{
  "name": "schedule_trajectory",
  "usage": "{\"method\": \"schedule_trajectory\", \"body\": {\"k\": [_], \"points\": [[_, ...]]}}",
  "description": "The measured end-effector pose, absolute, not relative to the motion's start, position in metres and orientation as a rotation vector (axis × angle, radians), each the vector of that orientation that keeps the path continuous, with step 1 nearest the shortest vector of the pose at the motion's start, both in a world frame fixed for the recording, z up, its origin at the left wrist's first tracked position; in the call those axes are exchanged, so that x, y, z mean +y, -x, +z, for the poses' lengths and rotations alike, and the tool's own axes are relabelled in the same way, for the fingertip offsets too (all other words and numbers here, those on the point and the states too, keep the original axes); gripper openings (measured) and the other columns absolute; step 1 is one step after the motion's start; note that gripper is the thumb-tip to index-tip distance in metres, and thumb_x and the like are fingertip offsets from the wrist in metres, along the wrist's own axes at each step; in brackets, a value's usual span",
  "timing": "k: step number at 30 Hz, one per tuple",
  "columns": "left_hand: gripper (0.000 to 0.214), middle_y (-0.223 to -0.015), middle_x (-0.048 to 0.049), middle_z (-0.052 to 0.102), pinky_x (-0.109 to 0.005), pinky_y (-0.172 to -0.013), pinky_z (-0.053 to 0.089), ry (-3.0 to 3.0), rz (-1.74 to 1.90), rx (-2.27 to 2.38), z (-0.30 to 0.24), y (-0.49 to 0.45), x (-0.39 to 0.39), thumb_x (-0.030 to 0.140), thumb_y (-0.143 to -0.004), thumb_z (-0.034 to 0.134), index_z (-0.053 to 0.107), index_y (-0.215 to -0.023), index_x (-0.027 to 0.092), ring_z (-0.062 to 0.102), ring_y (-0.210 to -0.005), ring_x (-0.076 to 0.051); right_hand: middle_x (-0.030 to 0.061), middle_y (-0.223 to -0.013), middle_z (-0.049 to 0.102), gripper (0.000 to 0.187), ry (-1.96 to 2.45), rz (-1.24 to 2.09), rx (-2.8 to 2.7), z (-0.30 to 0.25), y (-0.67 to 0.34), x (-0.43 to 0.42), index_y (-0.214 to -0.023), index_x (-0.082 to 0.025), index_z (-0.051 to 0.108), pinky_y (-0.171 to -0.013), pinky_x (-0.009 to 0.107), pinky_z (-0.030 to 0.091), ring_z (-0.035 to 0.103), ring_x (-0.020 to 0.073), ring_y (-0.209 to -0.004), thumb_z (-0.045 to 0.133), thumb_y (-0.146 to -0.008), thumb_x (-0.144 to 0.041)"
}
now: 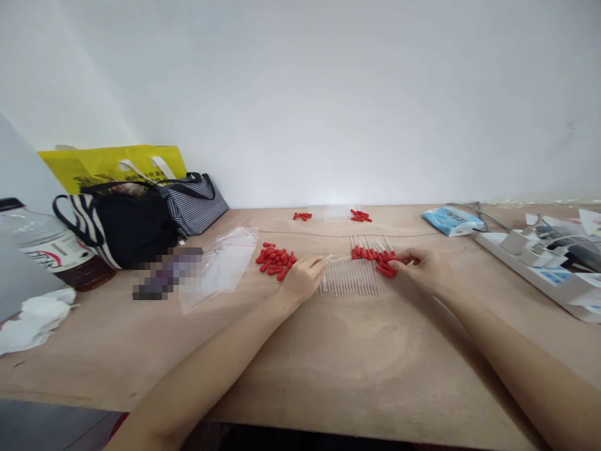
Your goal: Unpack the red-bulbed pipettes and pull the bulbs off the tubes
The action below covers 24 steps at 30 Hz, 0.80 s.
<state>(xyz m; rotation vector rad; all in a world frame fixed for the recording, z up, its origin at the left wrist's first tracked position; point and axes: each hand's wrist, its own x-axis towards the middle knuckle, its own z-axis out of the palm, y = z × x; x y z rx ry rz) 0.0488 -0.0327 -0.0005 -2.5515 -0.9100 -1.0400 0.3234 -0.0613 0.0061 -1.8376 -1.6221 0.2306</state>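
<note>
A row of clear glass dropper tubes (350,279) lies on the wooden table (328,363), several with red rubber bulbs (375,255) at their far ends. My left hand (303,279) is curled at the row's left edge, pinching a clear tube. My right hand (420,269) is closed at the row's right end, fingertips on a red bulb. A loose pile of red bulbs (276,260) lies just left of my left hand. Farther back sit two small bulb clusters (360,215) and more clear tubes (335,213).
Clear plastic bags (220,266) lie left of the pile. Black striped bags (136,222), a yellow bag (113,164), a bottle (51,250) and crumpled tissue (32,319) crowd the left. A white power strip with chargers (544,263) and a blue packet (451,220) sit on the right.
</note>
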Motion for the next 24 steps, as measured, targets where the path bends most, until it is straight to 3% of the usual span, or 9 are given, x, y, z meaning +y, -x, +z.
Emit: {"method": "schedule_trajectory", "body": {"k": [5, 11, 17, 20, 24], "points": [[0.017, -0.078, -0.0043, 0.062, -0.029, -0.071, 0.048, 2.636, -0.97, -0.959, -0.004, -0.064, -0.036, 0.007, -0.077, 0.045, 0.06, -0.077, 0.016, 0.057, -0.076, -0.015, -0.001, -0.072, 0.066, 0.023, 1.837, 0.173, -1.674, 0.005, -0.316, -0.06, -0.073, -0.025, 0.064, -0.065, 0.029, 0.037, 0.057, 0.0175, -0.069, 0.058, -0.066, -0.046], [0.02, -0.074, -0.0035, 0.06, -0.028, -0.07, 0.047, 2.719, -0.986, -0.894, -0.005, -0.065, -0.039, 0.021, -0.083, 0.047, 0.06, -0.068, 0.016, 0.056, -0.071, -0.014, -0.0002, -0.074, 0.065, 0.025, 1.847, 0.106, -1.783, 0.003, -0.312, -0.058, -0.069, -0.026, 0.064, -0.069, 0.032, 0.037, 0.057, 0.0196, -0.074, 0.056, -0.068, -0.05], [0.025, -0.081, -0.0063, 0.06, -0.03, -0.07, 0.048, 2.809, -0.98, -0.885, -0.007, -0.06, -0.038, 0.038, -0.075, 0.058, 0.061, -0.075, 0.013, 0.057, -0.075, -0.016, 0.0033, -0.082, 0.066, 0.028, 2.006, 0.032, -1.605, 0.003, -0.323, -0.052, -0.077, -0.024, 0.065, -0.07, 0.034, 0.037, 0.058, 0.0216, -0.078, 0.043, -0.078, -0.041], [0.028, -0.082, -0.0068, 0.059, -0.032, -0.072, 0.048, 2.839, -0.985, -0.876, -0.005, -0.058, -0.04, 0.041, -0.075, 0.057, 0.061, -0.076, 0.014, 0.056, -0.078, -0.017, 0.0061, -0.08, 0.066, 0.03, 2.176, 0.066, -1.47, 0.002, -0.333, -0.043, -0.081, -0.023, 0.065, -0.069, 0.036, 0.038, 0.059, 0.0252, -0.079, 0.044, -0.076, -0.043], [0.029, -0.088, -0.0085, 0.059, -0.035, -0.077, 0.046, 2.787, -1.059, -0.875, -0.002, -0.054, -0.048, 0.04, -0.076, 0.056, 0.062, -0.085, 0.014, 0.054, -0.083, -0.019, 0.0092, -0.072, 0.065, 0.039, 2.329, 0.228, -1.448, 0.004, -0.341, -0.022, -0.072, -0.021, 0.066, -0.064, 0.038, 0.039, 0.059, 0.0274, -0.073, 0.046, -0.071, -0.054]]}}
